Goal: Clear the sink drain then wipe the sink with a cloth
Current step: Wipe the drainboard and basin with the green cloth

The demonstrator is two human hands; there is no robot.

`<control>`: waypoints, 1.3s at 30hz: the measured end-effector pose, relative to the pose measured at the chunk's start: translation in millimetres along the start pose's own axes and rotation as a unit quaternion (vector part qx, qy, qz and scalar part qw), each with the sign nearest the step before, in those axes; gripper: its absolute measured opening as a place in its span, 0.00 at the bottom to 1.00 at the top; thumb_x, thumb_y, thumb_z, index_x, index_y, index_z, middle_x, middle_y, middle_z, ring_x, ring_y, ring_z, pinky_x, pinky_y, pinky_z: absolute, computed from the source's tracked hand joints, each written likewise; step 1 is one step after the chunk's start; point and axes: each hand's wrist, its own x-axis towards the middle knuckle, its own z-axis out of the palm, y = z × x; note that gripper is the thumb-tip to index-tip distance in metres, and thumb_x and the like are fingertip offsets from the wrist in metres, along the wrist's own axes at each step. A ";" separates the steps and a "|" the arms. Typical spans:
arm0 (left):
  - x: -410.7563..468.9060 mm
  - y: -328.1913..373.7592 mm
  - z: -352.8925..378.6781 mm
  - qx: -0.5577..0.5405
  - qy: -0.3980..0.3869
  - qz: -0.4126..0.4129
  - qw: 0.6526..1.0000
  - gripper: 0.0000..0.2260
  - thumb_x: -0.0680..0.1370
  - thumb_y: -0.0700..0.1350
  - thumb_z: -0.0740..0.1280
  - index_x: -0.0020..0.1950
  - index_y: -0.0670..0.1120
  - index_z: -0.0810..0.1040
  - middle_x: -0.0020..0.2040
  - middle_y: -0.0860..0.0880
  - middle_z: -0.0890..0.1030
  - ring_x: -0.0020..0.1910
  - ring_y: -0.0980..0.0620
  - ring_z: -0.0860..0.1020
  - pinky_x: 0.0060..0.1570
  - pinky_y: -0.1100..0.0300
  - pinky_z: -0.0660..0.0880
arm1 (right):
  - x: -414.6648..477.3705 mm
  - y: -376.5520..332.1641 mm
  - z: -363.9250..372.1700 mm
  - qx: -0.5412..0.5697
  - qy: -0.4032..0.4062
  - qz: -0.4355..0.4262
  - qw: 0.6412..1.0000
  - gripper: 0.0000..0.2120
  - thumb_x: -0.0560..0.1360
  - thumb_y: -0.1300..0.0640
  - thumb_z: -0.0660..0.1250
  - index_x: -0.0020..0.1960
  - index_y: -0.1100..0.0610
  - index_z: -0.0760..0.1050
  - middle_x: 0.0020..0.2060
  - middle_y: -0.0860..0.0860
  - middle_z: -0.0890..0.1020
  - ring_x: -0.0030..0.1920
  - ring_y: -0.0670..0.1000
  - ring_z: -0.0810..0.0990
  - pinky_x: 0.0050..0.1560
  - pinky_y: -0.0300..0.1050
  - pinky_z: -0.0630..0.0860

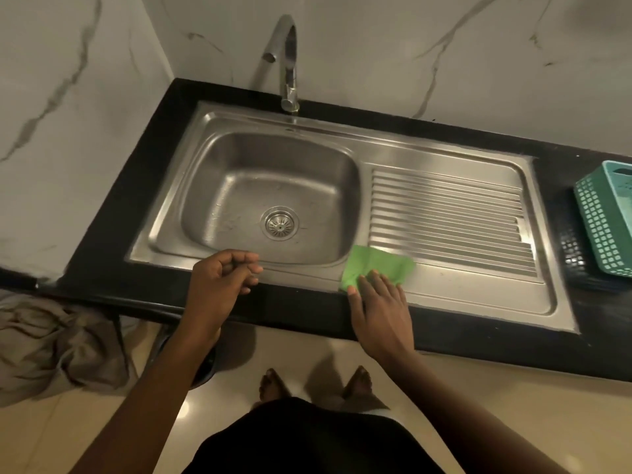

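A stainless steel sink [205, 186] is set in a black counter, with a round drain strainer [279, 223] in the middle of its basin. A green cloth [374, 263] lies flat on the sink's front rim, at the near left corner of the ribbed draining board [448, 217]. My right hand [378, 307] rests palm down on the cloth's near edge, fingers spread. My left hand [220, 280] hovers over the front rim of the basin with its fingers loosely curled and nothing in it.
A curved metal tap [289, 63] stands behind the basin. A teal plastic basket [603, 217] sits on the black counter [113, 241] at the right. Marble wall panels enclose the back and left. A crumpled grey cloth [58, 347] lies low at the left. My bare feet stand on the tiled floor.
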 end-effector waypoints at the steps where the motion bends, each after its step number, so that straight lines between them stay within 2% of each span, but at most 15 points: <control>1: 2.4 -0.5 -7.9 -0.002 0.007 -0.004 1.000 0.09 0.79 0.35 0.70 0.52 0.47 0.87 0.43 0.48 0.89 0.40 0.55 0.85 0.45 0.58 0.81 | 3.5 -13.1 2.7 0.002 -0.006 -0.013 1.000 0.29 0.86 0.39 0.44 0.77 0.51 0.71 0.79 0.53 0.70 0.81 0.54 0.63 0.82 0.57 0.57; 4: 9.5 -3.4 -28.4 -0.005 0.023 -0.011 1.000 0.09 0.79 0.35 0.70 0.52 0.47 0.86 0.43 0.48 0.89 0.41 0.54 0.86 0.45 0.58 0.81 | 12.6 -44.1 10.2 -0.001 -0.033 -0.063 0.997 0.24 0.85 0.45 0.52 0.76 0.51 0.73 0.77 0.52 0.73 0.79 0.54 0.67 0.80 0.56 0.61; 6: 15.4 -5.7 -38.5 -0.010 0.031 -0.013 0.999 0.10 0.79 0.36 0.70 0.52 0.49 0.87 0.44 0.49 0.89 0.41 0.54 0.86 0.45 0.59 0.80 | 19.9 -54.9 12.9 -0.009 -0.054 -0.100 0.994 0.23 0.84 0.45 0.57 0.77 0.50 0.72 0.76 0.50 0.74 0.76 0.55 0.70 0.77 0.55 0.66; 8: 23.3 -7.3 -48.2 -0.015 0.041 -0.014 0.999 0.10 0.79 0.37 0.69 0.51 0.51 0.87 0.44 0.48 0.89 0.42 0.52 0.87 0.44 0.59 0.80 | 31.6 -55.1 11.8 -0.021 -0.080 -0.133 0.988 0.26 0.83 0.43 0.59 0.78 0.49 0.68 0.74 0.48 0.75 0.73 0.54 0.72 0.72 0.55 0.69; 11: 34.7 -6.8 -59.9 -0.024 0.059 -0.017 0.998 0.12 0.79 0.38 0.69 0.51 0.53 0.88 0.45 0.48 0.89 0.45 0.48 0.87 0.45 0.58 0.80 | 56.1 -35.2 0.7 -0.062 -0.121 -0.187 0.973 0.30 0.81 0.35 0.56 0.81 0.43 0.63 0.72 0.45 0.73 0.70 0.52 0.72 0.70 0.53 0.70; 13: 40.1 -5.6 -67.6 -0.027 0.079 -0.019 0.996 0.12 0.79 0.38 0.69 0.51 0.54 0.88 0.46 0.47 0.89 0.45 0.47 0.87 0.45 0.56 0.80 | 72.7 -17.8 -8.4 -0.103 -0.145 -0.233 0.956 0.30 0.81 0.31 0.52 0.81 0.39 0.61 0.74 0.42 0.70 0.74 0.51 0.69 0.74 0.53 0.66; 14: 41.7 -4.2 -71.1 -0.029 0.088 -0.019 0.996 0.12 0.78 0.38 0.69 0.50 0.54 0.88 0.46 0.47 0.89 0.45 0.48 0.87 0.45 0.55 0.80 | 79.8 -10.3 -11.6 -0.116 -0.163 -0.259 0.945 0.30 0.81 0.31 0.51 0.81 0.37 0.59 0.77 0.41 0.66 0.79 0.52 0.64 0.78 0.54 0.60; 15: 42.6 -2.0 -73.8 -0.031 0.095 -0.019 0.995 0.12 0.78 0.38 0.69 0.50 0.54 0.88 0.46 0.47 0.89 0.44 0.48 0.87 0.45 0.55 0.81 | 85.2 -4.1 -13.7 -0.123 -0.184 -0.285 0.933 0.30 0.82 0.31 0.49 0.82 0.36 0.56 0.82 0.40 0.60 0.83 0.52 0.55 0.82 0.57 0.52; 17: 46.2 1.7 -76.5 -0.030 0.104 -0.017 0.994 0.13 0.78 0.38 0.68 0.50 0.53 0.88 0.46 0.47 0.89 0.43 0.49 0.87 0.44 0.57 0.83 | 94.2 3.3 -13.4 -0.125 -0.225 -0.319 0.912 0.30 0.84 0.33 0.46 0.84 0.37 0.49 0.84 0.40 0.48 0.85 0.49 0.40 0.83 0.59 0.40; 21: 53.2 2.2 -78.2 -0.017 0.116 -0.019 0.993 0.11 0.79 0.38 0.69 0.52 0.52 0.88 0.47 0.47 0.89 0.44 0.49 0.87 0.43 0.59 0.84 | 99.5 -5.7 -4.9 -0.124 -0.259 -0.347 0.893 0.29 0.86 0.38 0.45 0.85 0.39 0.43 0.85 0.42 0.46 0.84 0.48 0.40 0.83 0.58 0.38; 25: 59.2 -0.6 -84.1 -0.033 0.148 -0.037 0.988 0.11 0.79 0.38 0.69 0.51 0.52 0.88 0.46 0.47 0.89 0.43 0.49 0.87 0.40 0.61 0.83 | 105.2 -41.4 8.4 -0.081 -0.281 -0.372 0.881 0.30 0.87 0.43 0.48 0.85 0.43 0.42 0.85 0.43 0.47 0.85 0.47 0.43 0.84 0.53 0.41; 31: 75.1 2.2 -104.9 -0.050 0.185 -0.048 0.980 0.09 0.80 0.40 0.70 0.51 0.53 0.88 0.47 0.48 0.89 0.42 0.52 0.87 0.40 0.64 0.82 | 121.1 -121.4 37.3 -0.043 -0.288 -0.406 0.866 0.29 0.88 0.48 0.51 0.86 0.52 0.48 0.85 0.51 0.53 0.85 0.51 0.50 0.84 0.53 0.51; 35: 90.4 11.5 -118.6 -0.061 0.199 -0.034 0.978 0.07 0.80 0.39 0.70 0.54 0.47 0.87 0.47 0.44 0.89 0.41 0.51 0.85 0.40 0.63 0.82 | 130.9 -191.7 60.9 -0.021 -0.292 -0.423 0.857 0.29 0.87 0.50 0.52 0.86 0.53 0.48 0.85 0.52 0.50 0.85 0.53 0.48 0.84 0.54 0.50; 39: 104.9 20.0 -136.8 -0.055 0.203 -0.023 0.977 0.07 0.81 0.39 0.69 0.55 0.44 0.87 0.47 0.41 0.88 0.41 0.50 0.85 0.40 0.62 0.81 | 138.3 -251.9 79.0 -0.040 -0.286 -0.443 0.849 0.31 0.87 0.51 0.54 0.86 0.54 0.46 0.85 0.52 0.46 0.85 0.53 0.43 0.84 0.55 0.45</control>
